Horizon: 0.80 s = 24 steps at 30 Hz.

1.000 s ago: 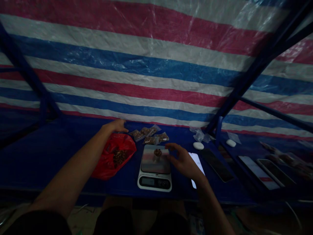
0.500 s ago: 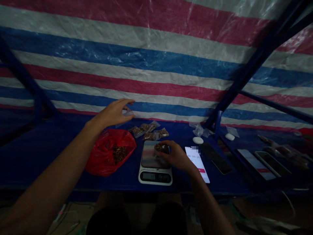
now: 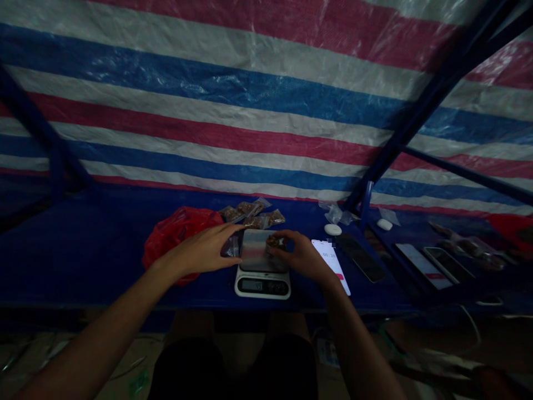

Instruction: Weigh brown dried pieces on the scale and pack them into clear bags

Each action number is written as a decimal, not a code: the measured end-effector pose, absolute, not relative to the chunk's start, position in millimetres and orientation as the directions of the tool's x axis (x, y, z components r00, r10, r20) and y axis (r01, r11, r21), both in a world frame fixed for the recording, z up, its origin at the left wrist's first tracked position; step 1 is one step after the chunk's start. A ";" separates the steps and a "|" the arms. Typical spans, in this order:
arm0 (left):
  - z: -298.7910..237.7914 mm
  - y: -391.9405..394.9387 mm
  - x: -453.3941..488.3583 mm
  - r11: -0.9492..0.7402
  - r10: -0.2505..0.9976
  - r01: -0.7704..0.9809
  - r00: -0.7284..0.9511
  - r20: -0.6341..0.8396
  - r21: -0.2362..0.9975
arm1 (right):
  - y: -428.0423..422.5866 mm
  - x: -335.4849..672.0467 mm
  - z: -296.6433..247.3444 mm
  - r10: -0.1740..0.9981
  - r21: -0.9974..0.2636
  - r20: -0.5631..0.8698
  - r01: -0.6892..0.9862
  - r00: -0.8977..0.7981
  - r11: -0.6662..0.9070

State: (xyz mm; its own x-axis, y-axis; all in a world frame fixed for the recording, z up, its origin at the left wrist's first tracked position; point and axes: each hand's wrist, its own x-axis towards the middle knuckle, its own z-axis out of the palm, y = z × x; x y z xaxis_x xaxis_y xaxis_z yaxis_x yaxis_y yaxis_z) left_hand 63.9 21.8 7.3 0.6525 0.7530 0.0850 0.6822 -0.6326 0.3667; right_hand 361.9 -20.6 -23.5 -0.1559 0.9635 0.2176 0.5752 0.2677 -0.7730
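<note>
A: Quick q: where was the R hand (image 3: 306, 258)?

B: Over the R side of the scale (image 3: 255, 255), thumb & fingertips narrowed round a small cup (image 3: 271, 245) of brown bits. Couldn't tell if the cup touched the scale or was lifted a bit.

A: OK, & the L hand (image 3: 204, 249)?

B: Just L of the scale, thumb & fingers fairly wide, w/ a small clear bag (image 3: 233, 245) held btwn them. That hand hid part of the red bag (image 3: 177, 223) on the L.

A: Scale's readout (image 3: 252, 286)?

B: On the side nearest the person, but too dim/small to read for sure.

A: Other stuff on the counter (image 3: 83, 244)?

B: Filled packets (image 3: 245, 209) bunched just behind the scale. Lit phone (image 3: 331, 266) nr the R hand, dark phone (image 3: 362, 258) further R, & a white case (image 3: 332, 229) nr their far ends.

A: Backdrop?

B: Striped sheet (image 3: 250, 133), red/white/blue, along the counter's back edge.
</note>
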 end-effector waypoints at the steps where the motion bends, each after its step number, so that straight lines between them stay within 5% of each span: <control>1: 6.5 21.9 61.5 -0.636 0.752 0.679 0.651 0.098 0.366 | -21.5 361.6 -24.0 0.964 -0.767 0.220 0.584 -0.151 0.266; 13: 3.8 23.9 61.6 -0.621 0.762 0.734 0.648 -0.011 0.275 | -22.9 363.1 -29.1 0.951 -0.776 0.249 0.549 -0.186 0.311; 24: 6.6 13.4 61.6 -0.585 0.794 0.603 0.563 0.230 0.542 | -19.5 356.9 -7.3 0.920 -0.776 0.281 0.500 -0.273 0.385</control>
State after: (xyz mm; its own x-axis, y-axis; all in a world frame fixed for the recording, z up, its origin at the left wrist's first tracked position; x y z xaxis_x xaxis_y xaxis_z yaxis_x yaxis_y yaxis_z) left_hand 61.6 13.4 6.6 0.5630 0.7939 0.2296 0.6034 -0.5847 0.5423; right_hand 356.9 -19.5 -7.3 -0.2734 0.9200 0.2809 0.4996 0.3854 -0.7758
